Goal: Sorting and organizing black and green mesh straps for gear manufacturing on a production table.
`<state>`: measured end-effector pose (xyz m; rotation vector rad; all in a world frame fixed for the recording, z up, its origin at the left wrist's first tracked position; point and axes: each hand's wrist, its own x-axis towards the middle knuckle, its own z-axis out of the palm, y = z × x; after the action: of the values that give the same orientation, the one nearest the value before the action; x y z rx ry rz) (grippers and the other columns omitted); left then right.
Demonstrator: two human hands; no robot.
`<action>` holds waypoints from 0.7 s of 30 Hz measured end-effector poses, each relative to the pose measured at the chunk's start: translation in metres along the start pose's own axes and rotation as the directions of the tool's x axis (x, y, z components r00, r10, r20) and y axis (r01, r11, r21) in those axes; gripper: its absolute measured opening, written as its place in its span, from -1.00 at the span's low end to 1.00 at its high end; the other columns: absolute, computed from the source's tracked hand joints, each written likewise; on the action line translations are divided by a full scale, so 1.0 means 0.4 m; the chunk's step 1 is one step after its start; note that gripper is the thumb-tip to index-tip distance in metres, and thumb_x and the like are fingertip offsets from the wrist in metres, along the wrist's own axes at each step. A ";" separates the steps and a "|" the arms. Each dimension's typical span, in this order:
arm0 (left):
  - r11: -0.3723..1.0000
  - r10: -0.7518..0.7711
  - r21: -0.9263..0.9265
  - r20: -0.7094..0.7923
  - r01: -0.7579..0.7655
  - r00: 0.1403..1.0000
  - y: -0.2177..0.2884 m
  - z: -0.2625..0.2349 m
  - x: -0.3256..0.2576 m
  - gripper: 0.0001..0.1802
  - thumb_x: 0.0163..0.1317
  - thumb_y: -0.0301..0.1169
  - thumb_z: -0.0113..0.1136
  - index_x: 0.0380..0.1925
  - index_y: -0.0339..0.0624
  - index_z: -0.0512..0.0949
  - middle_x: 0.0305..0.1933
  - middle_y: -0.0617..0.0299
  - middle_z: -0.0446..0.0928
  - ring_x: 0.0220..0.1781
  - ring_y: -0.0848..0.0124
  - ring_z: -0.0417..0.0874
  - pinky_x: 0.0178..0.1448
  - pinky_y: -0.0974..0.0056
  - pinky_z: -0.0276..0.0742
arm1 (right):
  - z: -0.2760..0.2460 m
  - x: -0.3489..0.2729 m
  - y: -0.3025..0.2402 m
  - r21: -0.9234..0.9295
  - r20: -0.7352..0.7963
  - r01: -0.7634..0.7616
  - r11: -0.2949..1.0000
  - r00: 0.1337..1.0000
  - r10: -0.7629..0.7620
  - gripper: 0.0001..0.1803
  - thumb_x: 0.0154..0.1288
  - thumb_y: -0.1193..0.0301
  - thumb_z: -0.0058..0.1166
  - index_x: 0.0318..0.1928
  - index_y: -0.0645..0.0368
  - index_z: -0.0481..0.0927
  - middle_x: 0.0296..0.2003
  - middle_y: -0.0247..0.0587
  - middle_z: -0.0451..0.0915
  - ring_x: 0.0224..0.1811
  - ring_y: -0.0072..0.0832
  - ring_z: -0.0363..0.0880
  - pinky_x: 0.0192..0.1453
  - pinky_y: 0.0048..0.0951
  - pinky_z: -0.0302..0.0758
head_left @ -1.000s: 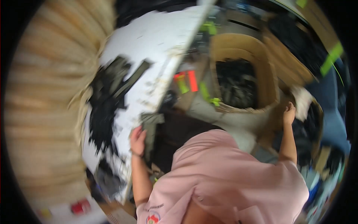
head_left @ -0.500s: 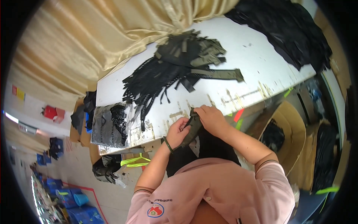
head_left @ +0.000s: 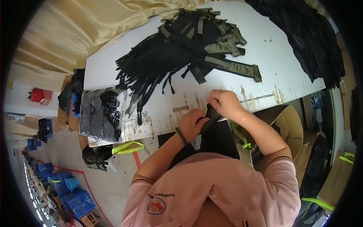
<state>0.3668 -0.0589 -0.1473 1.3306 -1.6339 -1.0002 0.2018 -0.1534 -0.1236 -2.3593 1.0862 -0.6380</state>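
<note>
Both hands are at the table's front edge, holding one dark olive-and-black fabric strap between them. My right hand pinches its upper end, thumb against curled fingers. Lower and to the left, my left hand is closed on the strap's side; part of the strap is hidden by the fingers. Beyond my hands a pile of black mesh and olive straps is spread on the white table. One strap with a wide olive end sticks out of the pile to the right.
A clear plastic bag with black buckles rests at the table's left corner. Black fabric pieces are heaped at the far right. Open cardboard boxes stand below on the right. A gold curtain hangs behind; blue crates stand on the floor left.
My view has shifted, so the pile looks larger. Both hands remain on the strap; my right hand has moved up and away from my left, and the strap hangs lower between them.
</note>
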 end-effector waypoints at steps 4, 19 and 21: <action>0.997 -0.028 0.068 -0.043 0.031 0.999 -0.014 0.004 -0.030 -0.85 0.12 -0.44 0.20 -0.44 -0.24 0.42 -0.49 0.19 0.45 -0.50 0.45 0.43 -0.41 0.34 0.35 | 0.038 -0.028 0.024 0.533 0.367 -0.536 0.654 0.843 0.392 -0.76 0.23 0.40 0.04 -0.53 0.25 0.43 -0.65 -0.53 0.29 -0.53 -0.73 0.22 -0.49 -0.57 0.23; 0.944 0.009 -0.330 -0.055 -0.027 0.998 -0.028 -0.018 -0.033 -0.82 0.16 -0.61 0.03 -0.22 -0.26 0.51 -0.36 0.27 0.52 -0.26 0.55 0.49 -0.15 0.45 0.40 | 0.067 -0.204 -0.005 0.782 0.598 -0.611 -0.125 0.791 -0.126 -0.73 0.28 0.43 -0.03 -0.04 0.25 0.44 -0.19 -0.24 0.52 -0.12 -0.46 0.48 -0.02 -0.38 0.43; 0.931 -0.066 -0.361 -0.008 0.059 0.998 -0.030 -0.026 -0.036 -0.82 0.15 -0.60 0.05 -0.22 -0.27 0.51 -0.34 0.26 0.51 -0.24 0.53 0.50 -0.13 0.44 0.40 | 0.036 -0.197 -0.046 0.754 0.610 -0.607 -0.250 0.789 -0.076 -0.76 0.24 0.45 0.02 -0.09 0.26 0.44 -0.22 -0.25 0.51 -0.18 -0.47 0.50 -0.10 -0.41 0.46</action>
<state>0.3828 -0.0473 -0.1558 1.1419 -1.3189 -1.2528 0.1750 -0.0776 -0.1410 -0.5617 0.4051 -0.3743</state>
